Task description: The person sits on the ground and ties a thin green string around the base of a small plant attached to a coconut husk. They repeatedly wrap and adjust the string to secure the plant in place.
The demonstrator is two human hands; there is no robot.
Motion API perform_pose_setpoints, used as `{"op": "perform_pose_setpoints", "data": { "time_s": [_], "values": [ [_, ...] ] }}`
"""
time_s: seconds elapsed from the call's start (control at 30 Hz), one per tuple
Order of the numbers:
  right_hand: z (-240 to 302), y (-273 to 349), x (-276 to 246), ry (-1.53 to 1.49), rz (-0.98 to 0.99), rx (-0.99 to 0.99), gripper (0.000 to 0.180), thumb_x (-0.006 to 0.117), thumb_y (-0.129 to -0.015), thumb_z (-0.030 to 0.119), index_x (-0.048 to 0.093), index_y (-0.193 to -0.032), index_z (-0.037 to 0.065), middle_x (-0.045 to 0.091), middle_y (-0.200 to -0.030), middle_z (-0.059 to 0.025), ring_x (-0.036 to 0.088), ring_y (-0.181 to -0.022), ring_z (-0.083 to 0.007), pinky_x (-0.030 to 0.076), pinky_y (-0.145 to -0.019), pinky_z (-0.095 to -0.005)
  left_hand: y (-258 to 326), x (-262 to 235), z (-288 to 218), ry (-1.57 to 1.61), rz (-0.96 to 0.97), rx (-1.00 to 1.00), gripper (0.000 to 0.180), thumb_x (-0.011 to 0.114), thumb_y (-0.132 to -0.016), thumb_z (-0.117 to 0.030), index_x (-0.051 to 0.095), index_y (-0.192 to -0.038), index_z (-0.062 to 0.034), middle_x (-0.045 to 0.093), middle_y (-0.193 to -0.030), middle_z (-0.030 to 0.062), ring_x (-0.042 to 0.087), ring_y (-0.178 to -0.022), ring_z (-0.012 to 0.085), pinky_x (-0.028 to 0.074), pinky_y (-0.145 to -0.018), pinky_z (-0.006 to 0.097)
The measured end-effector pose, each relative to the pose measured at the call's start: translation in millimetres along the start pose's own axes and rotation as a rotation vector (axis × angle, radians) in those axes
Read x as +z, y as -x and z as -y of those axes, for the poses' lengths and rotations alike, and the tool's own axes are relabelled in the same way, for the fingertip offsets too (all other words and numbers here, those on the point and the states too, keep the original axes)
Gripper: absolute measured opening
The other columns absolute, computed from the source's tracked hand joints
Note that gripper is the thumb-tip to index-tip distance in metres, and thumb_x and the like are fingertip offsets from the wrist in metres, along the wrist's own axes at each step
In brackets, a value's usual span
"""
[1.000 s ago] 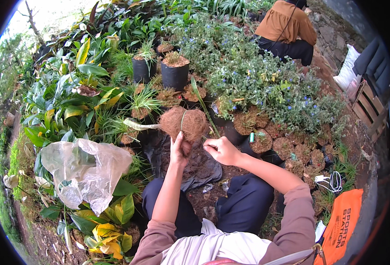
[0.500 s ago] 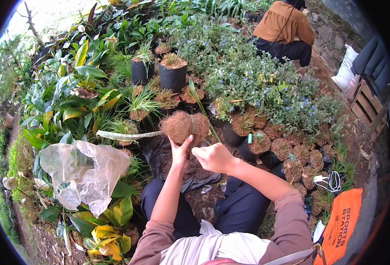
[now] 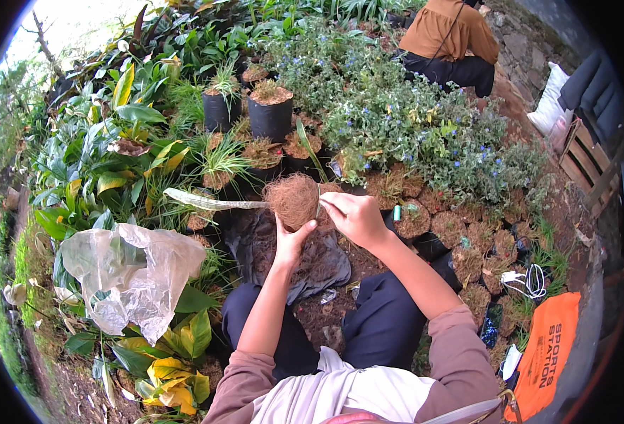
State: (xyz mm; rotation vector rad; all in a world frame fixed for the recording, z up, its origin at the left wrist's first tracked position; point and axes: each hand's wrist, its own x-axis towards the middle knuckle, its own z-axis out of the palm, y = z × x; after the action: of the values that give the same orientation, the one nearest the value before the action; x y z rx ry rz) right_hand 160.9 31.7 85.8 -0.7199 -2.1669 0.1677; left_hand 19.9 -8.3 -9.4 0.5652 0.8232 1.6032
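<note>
My left hand [image 3: 290,239] grips from below a round brown ball of coconut fibre [image 3: 294,199] held up in front of me. A long green leaf [image 3: 310,154] sticks up out of the ball. My right hand [image 3: 354,215] is closed on the ball's right side, fingers pinching at the base of the leaf. A pale dried stalk [image 3: 206,202] juts left from the ball. Under my hands lies a dark grey plastic sheet [image 3: 330,265] heaped with soil, between my knees.
Black grow bags with small plants [image 3: 269,113] stand behind the ball. Several fibre-wrapped plants [image 3: 460,240] lie at right. A crumpled clear plastic bag [image 3: 128,272] lies at left. Another person [image 3: 450,42] crouches at the back. An orange bag [image 3: 549,350] and white cable [image 3: 527,279] lie at right.
The fibre ball has been lifted and drawn nearer, and my right hand has moved up from below it onto its right side by the leaf. The pale stalk shifted left.
</note>
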Motion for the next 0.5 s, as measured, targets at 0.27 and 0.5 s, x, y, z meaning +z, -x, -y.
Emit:
{"op": "perform_pose_setpoints", "data": {
  "time_s": [0.27,0.5],
  "values": [
    [-9,5,-5,-0.080,-0.035,0.115,0.008,0.063,-0.077,0.008,0.062,-0.084,0.004,0.065,-0.075,-0.0116,0.063,-0.062,-0.0258,0.049,-0.052,-0.0323,3,5,5,-0.021,0.099,0.032,0.082,0.075,-0.063,0.002,0.029,-0.131,-0.0087,0.047,-0.123,0.0082,0.046,-0.114,0.0213,0.037,-0.098,0.036],
    [-34,12,-4,-0.261,-0.106,0.485,0.007,0.060,-0.082,0.009,0.059,-0.087,0.004,0.048,-0.053,-0.0022,0.044,-0.045,-0.0094,0.036,-0.044,-0.0242,4,6,6,-0.072,0.105,0.024,0.081,0.077,-0.060,-0.002,0.033,-0.128,-0.0061,0.048,-0.121,0.0089,0.047,-0.113,0.0217,0.037,-0.098,0.036]
  ]
}}
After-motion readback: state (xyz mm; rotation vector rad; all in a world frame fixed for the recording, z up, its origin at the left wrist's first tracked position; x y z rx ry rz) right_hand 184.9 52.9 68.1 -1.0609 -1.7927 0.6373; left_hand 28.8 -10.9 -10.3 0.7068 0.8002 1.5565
